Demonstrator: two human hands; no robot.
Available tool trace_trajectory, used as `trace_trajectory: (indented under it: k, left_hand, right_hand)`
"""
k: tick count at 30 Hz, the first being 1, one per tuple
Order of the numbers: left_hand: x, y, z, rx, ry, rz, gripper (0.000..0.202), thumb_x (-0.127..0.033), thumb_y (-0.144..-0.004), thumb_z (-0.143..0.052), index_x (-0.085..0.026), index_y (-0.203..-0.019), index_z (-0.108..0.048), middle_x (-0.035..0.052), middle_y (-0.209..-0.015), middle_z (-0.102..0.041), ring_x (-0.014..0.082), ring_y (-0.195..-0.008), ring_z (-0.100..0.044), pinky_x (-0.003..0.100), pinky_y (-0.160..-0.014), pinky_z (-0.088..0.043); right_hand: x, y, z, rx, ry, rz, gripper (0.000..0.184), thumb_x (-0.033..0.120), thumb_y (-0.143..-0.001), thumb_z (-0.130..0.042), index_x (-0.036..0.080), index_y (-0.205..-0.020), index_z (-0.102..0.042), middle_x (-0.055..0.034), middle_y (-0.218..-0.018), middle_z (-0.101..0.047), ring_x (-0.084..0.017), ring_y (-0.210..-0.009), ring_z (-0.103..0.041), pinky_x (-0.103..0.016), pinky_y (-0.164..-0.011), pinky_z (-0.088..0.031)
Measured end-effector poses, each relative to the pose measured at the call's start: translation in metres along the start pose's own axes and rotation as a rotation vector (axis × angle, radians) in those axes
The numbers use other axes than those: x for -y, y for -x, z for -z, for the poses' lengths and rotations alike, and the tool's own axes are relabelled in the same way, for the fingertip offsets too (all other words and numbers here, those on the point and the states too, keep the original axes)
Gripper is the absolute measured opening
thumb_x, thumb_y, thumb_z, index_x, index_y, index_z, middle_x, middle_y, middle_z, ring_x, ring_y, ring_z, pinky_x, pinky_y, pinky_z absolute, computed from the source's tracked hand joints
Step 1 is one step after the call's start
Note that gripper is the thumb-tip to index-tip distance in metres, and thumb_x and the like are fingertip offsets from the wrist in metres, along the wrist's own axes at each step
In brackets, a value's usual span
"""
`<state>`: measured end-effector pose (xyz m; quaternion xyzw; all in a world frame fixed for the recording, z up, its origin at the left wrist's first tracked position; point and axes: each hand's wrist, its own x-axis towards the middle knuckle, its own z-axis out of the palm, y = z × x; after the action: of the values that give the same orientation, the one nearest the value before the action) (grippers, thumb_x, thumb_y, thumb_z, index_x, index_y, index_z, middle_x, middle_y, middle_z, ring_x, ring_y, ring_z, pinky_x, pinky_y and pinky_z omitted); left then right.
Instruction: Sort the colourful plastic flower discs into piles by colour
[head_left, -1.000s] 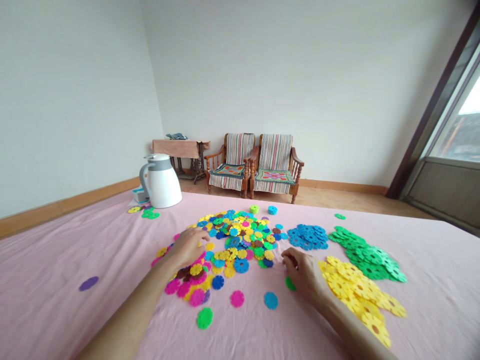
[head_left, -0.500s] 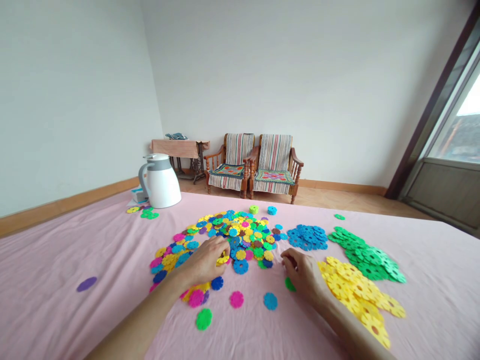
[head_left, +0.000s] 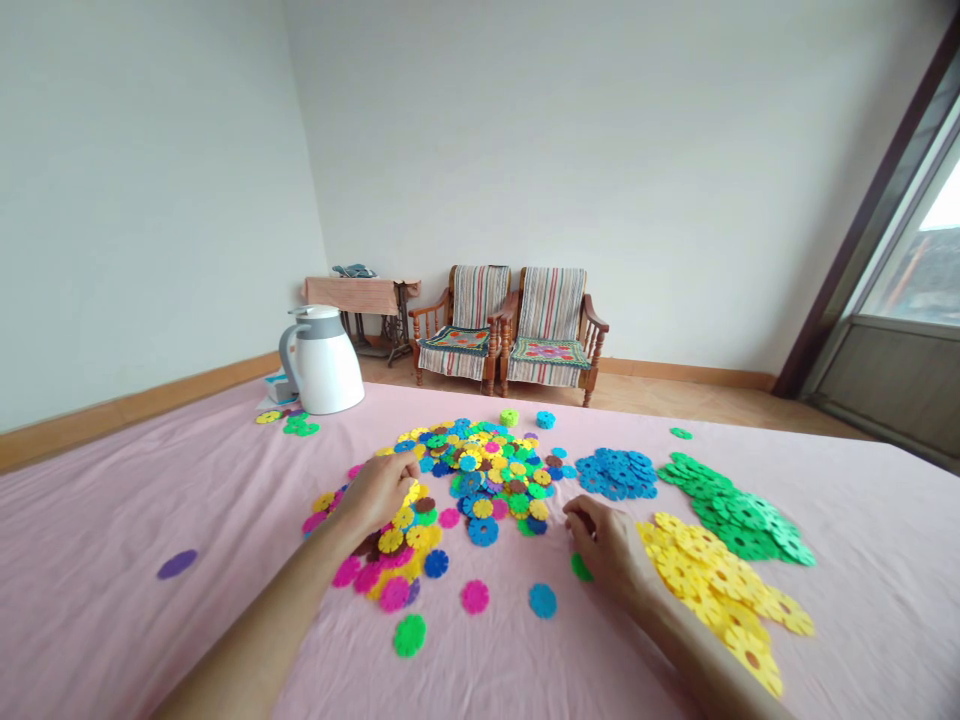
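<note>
Over the left part of a mixed pile of flower-shaped plastic discs, my left hand is closed, its fingers bent downward. A yellow disc shows at its fingertips. My right hand rests on the cloth between the mixed pile and the yellow discs, fingers curled in; whatever they hold, if anything, is hidden. A green disc lies partly beside and under this hand. Between my forearms lie a loose pink disc, a light blue disc and a green disc.
Separate heaps of blue discs and green discs lie to the right. Small stacks stand behind the mixed pile. A white jug stands at the back left on the pink cloth. Two wooden chairs are beyond the table.
My left hand has moved left and slightly away from me, with yellow at its fingertips in both frames. More discs under it now show. My right hand has barely moved.
</note>
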<state>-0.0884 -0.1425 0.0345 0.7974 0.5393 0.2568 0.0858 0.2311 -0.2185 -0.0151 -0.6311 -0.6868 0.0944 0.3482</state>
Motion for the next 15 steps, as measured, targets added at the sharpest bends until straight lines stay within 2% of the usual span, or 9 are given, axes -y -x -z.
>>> trace_trajectory:
  k: [4, 7, 11, 15]
  left_hand:
    - [0.000, -0.002, -0.001, -0.019, 0.031, -0.005, 0.014, -0.009, -0.071, -0.049, -0.019, -0.073, -0.059, -0.0022, -0.069, -0.064, 0.0140, -0.066, -0.059, 0.022, -0.064, -0.041]
    - [-0.007, -0.004, -0.005, -0.014, 0.177, -0.020, 0.010, -0.014, -0.073, -0.049, -0.018, -0.074, -0.058, -0.0011, -0.068, -0.063, 0.0141, -0.066, -0.060, 0.022, -0.063, -0.044]
    - [-0.030, 0.001, -0.021, 0.049, 0.529, -0.048, 0.010, -0.020, -0.073, -0.054, -0.016, -0.081, -0.059, 0.0014, -0.075, -0.063, 0.0142, -0.071, -0.060, 0.024, -0.066, -0.048]
    - [-0.063, 0.017, -0.037, 0.145, 0.700, -0.085, 0.022, -0.016, -0.073, -0.056, -0.016, -0.095, -0.057, 0.0029, -0.084, -0.062, 0.0144, -0.080, -0.060, 0.026, -0.072, -0.050]
  right_hand:
    - [-0.001, 0.000, 0.000, -0.006, 0.000, 0.007, 0.024, 0.024, -0.080, -0.040, 0.019, -0.082, -0.064, -0.0033, -0.070, -0.068, -0.016, -0.065, -0.061, -0.023, -0.058, -0.039]
    - [-0.001, 0.000, 0.000, -0.012, -0.009, 0.010, 0.025, 0.025, -0.081, -0.039, 0.019, -0.082, -0.064, -0.0035, -0.070, -0.067, -0.016, -0.064, -0.061, -0.024, -0.058, -0.038]
    - [0.009, 0.001, 0.001, -0.033, -0.041, 0.021, 0.024, 0.025, -0.081, -0.041, 0.019, -0.081, -0.064, -0.0024, -0.068, -0.066, -0.015, -0.060, -0.058, -0.024, -0.057, -0.038]
    - [0.032, 0.006, 0.000, -0.006, -0.204, 0.023, 0.020, 0.026, -0.080, -0.046, 0.020, -0.084, -0.065, -0.0011, -0.069, -0.066, -0.014, -0.059, -0.056, -0.023, -0.056, -0.039]
